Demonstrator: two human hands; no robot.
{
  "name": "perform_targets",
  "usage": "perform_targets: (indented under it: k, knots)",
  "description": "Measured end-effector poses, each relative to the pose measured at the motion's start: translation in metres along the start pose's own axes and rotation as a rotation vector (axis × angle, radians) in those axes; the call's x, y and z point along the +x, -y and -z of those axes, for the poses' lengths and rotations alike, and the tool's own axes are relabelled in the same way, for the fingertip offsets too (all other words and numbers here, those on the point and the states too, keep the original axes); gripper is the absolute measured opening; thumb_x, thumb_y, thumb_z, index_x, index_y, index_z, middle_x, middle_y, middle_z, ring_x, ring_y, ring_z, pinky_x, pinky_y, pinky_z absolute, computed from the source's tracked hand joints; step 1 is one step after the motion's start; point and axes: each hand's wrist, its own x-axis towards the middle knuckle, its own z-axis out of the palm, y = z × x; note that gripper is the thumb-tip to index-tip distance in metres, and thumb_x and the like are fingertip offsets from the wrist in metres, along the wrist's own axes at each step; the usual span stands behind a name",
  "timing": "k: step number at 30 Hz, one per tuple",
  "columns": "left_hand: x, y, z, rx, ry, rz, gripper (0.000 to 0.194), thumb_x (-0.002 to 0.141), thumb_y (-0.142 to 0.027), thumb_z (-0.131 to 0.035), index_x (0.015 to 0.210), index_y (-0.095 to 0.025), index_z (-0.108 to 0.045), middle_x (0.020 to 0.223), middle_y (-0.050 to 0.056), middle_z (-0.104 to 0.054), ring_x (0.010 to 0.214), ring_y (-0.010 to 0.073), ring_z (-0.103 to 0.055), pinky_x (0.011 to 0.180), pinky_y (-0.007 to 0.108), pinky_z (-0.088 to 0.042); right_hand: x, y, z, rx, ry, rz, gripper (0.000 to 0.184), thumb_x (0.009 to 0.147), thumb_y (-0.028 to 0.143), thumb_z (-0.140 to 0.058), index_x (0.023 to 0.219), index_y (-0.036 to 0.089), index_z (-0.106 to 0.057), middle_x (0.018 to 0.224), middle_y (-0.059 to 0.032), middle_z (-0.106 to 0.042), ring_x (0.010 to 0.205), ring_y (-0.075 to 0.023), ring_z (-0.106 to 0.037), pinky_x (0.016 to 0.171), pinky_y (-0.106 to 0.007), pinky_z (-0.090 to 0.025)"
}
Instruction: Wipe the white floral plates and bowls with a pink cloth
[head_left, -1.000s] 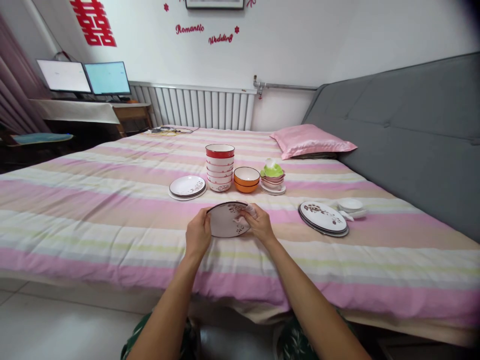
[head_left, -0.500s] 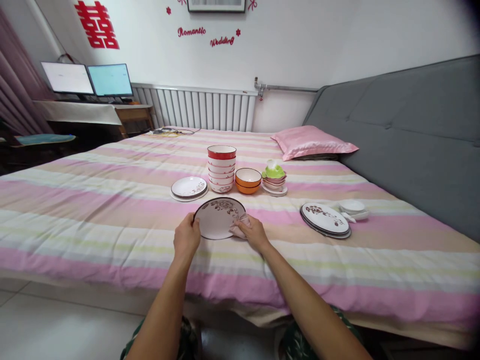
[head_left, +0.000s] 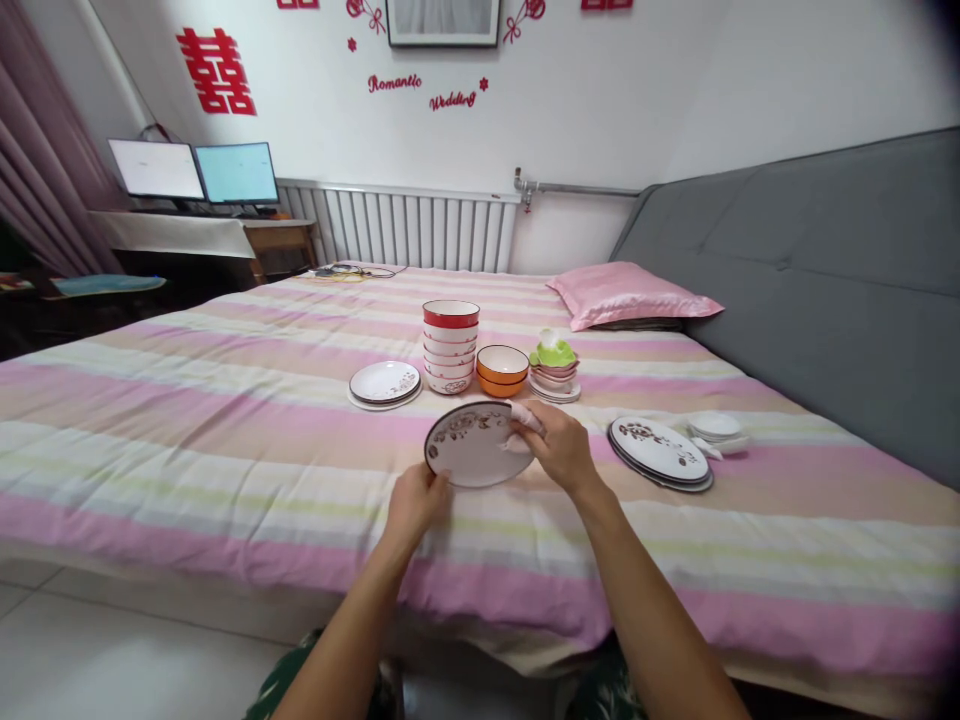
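A white oval plate with a dark rim and brown flower print is held tilted above the bed, facing me. My left hand grips its lower left edge, thumb on the face. At the upper right edge, my right hand is closed on a pale pink cloth folded over the rim. Behind the plate stand a tall stack of white and red bowls, two orange bowls and a pile of small dishes topped by a green leaf-shaped one.
Round plates are stacked left of the bowls. To the right lie stacked oval plates and small white dishes. A pink pillow rests by the grey headboard. Striped bedding covers the bed.
The plate has moved right and turned. My right hand, with the cloth, has gone from its lower right edge up to the upper right rim. My left hand has shifted right and slightly down.
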Motion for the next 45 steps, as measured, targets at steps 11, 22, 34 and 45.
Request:
perform_targets:
  k: [11, 22, 34, 45]
  knots:
    - [0.001, -0.023, 0.006, -0.113, -0.114, -0.309, 0.036, 0.079, -0.036, -0.054, 0.110, -0.018, -0.059, 0.106, 0.006, -0.068, 0.097, 0.0196, -0.062, 0.086, 0.030, -0.047, -0.002, 0.035, -0.012, -0.220, 0.064, 0.183, 0.024, 0.082, 0.023, -0.061, 0.106, 0.024, -0.063, 0.092, -0.0029, -0.069, 0.086, -0.0201, -0.058, 0.071, -0.027, -0.037]
    - [0.009, -0.010, 0.034, -0.131, 0.054, -0.251, 0.026, 0.079, -0.040, -0.051, 0.079, -0.018, -0.065, 0.069, 0.002, -0.064, 0.067, 0.0174, -0.056, 0.063, 0.026, -0.042, -0.014, 0.042, -0.041, 0.038, -0.060, 0.165, 0.020, 0.083, 0.034, -0.063, 0.100, 0.024, -0.065, 0.089, -0.0009, -0.069, 0.082, -0.0182, -0.059, 0.070, -0.025, -0.037]
    - [0.020, -0.002, 0.038, -0.146, -0.014, -0.153, 0.036, 0.070, -0.053, -0.057, 0.060, -0.018, -0.054, 0.054, -0.003, -0.047, 0.057, 0.0148, -0.044, 0.053, 0.024, -0.034, -0.025, 0.014, -0.073, 0.555, -0.098, -0.295, 0.030, 0.080, 0.046, -0.059, 0.088, 0.019, -0.068, 0.074, -0.0005, -0.068, 0.067, -0.0151, -0.059, 0.064, -0.022, -0.043]
    - [0.025, 0.012, 0.048, -0.184, -0.031, -0.110, 0.049, 0.060, -0.066, -0.062, 0.055, -0.018, -0.054, 0.050, -0.001, -0.051, 0.054, 0.0161, -0.049, 0.049, 0.024, -0.035, -0.044, 0.005, -0.095, 0.662, -0.012, -0.437, 0.020, 0.074, 0.038, -0.062, 0.078, 0.019, -0.065, 0.071, 0.0002, -0.069, 0.068, -0.0170, -0.061, 0.063, -0.023, -0.044]
